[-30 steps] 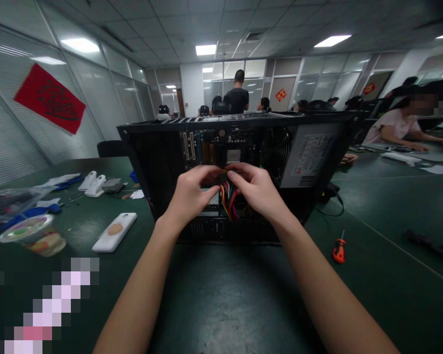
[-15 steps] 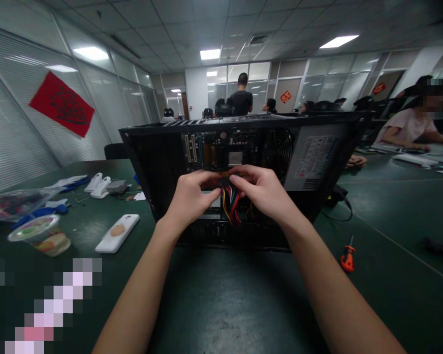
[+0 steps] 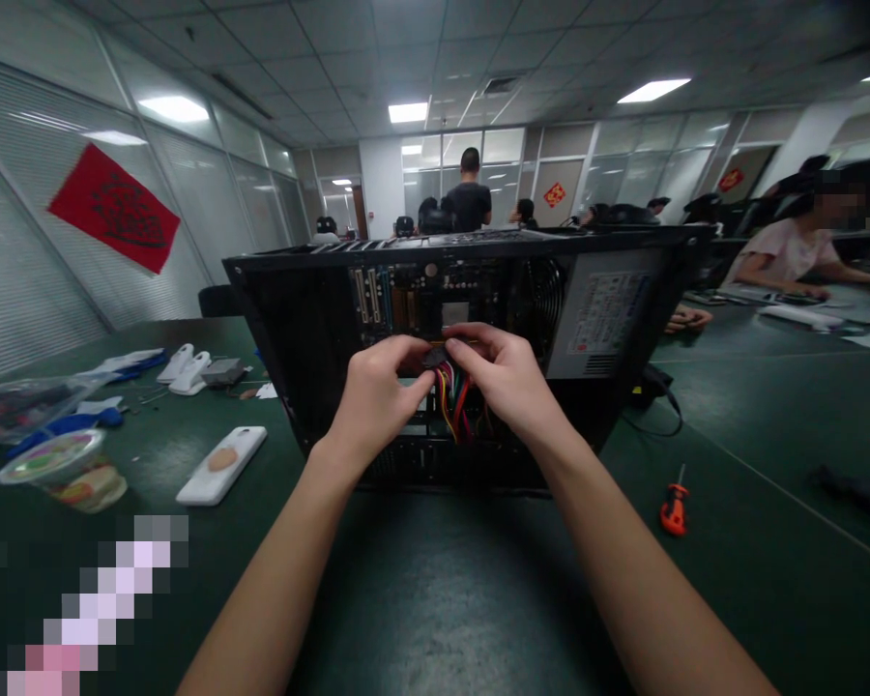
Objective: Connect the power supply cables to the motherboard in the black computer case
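An open black computer case (image 3: 290, 387) stands on the table with its inside facing me. Both my hands meet at a black power connector (image 3: 435, 358), from which a bundle of coloured wires (image 3: 450, 401) hangs down. My left hand (image 3: 388, 382) pinches the connector from the left, thumb below. On the other side my right hand (image 3: 497, 362) grips it with thumb and fingers near the edge of the motherboard (image 3: 489, 290). Fingers hide part of the connector, so I cannot tell how it sits against the board. The power supply (image 3: 598, 314) is at upper right.
An orange-handled screwdriver (image 3: 674, 507) lies to the right on the green table (image 3: 435, 599). At left are a white phone (image 3: 222, 466), a plastic cup (image 3: 65, 471) and a plastic bag (image 3: 29, 406). Another person's hand (image 3: 688, 319) rests behind the case; several people are farther back.
The view has shifted slightly, moving the case and tabletop items a little left in the picture. Both hands keep hold of the connector, which now shows more between the fingers.
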The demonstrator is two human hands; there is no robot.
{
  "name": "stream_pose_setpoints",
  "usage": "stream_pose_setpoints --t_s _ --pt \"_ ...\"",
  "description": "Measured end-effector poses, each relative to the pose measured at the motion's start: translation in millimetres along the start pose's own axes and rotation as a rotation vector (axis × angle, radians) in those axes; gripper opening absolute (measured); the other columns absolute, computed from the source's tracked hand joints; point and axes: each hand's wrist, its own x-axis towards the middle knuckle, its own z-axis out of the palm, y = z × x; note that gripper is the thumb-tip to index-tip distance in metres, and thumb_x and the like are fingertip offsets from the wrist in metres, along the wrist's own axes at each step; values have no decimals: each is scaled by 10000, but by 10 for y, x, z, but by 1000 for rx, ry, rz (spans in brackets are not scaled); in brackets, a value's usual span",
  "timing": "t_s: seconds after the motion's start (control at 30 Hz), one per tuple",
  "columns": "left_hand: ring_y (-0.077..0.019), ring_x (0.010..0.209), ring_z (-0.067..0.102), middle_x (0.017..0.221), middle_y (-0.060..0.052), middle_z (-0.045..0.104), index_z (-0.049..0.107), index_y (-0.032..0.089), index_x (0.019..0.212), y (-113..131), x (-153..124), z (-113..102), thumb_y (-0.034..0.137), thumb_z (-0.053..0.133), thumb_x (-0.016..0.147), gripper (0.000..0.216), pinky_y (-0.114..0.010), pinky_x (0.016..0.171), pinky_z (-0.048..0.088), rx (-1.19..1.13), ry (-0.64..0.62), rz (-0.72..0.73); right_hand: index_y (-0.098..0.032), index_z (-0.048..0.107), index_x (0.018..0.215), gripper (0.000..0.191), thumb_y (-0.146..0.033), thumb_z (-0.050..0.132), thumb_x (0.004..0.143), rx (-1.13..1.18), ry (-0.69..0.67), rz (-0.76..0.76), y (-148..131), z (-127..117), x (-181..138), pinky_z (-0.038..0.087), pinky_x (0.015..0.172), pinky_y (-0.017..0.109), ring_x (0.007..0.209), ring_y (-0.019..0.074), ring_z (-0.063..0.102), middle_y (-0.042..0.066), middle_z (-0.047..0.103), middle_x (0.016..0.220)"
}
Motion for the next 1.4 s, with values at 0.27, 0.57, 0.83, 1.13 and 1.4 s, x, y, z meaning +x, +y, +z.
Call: stream_pose_setpoints --t_s 0.27,0.57,0.83,1.13,1.4 --pt "-213 996 664 1088 -89 703 671 155 1095 -40 -42 30 202 615 894 214 -325 876 523 203 -10 151 -175 711 1004 271 -391 649 852 -44 29 -99 38 6 8 535 780 304 843 176 669 49 736 958" --pt "-226 984 678 1135 -75 715 701 202 1178 -259 -180 230 304 527 957 300 -326 857 525 395 -152 42 -215 611 1260 365 -221 382 975 -438 -177 -224 363 -180 -45 420 1105 452 1248 227 561 86 624 1309" --pt "-218 1017 671 1138 -59 710 700 217 1167 -270 -209 357 301 501 975 288 -294 818 520 322 -343 -43 -165 636 1148 263 -184 494 928 -1012 -288 -341 441 -303 -104 482 998 430 1174 285 535 144 573 1216" --pt "-201 799 658 877 -101 706 711 138 862 -340 -245 575 247 428 998 332 -296 730 479 223 -449 -133 -179 615 1229 309 -260 464 972 -1145 -208 -77 664 -593 -129 465 906 327 1066 244 597 115 618 1163" --pt "-226 994 670 1049 -94 723 733 181 1081 -573 194 643 275 522 966 258 -312 874 488 348 -533 34 -190 645 1187 295 -252 482 949 -1165 -143 -2 636 -522 -123 456 905 302 1087 233 598 107 625 1187"
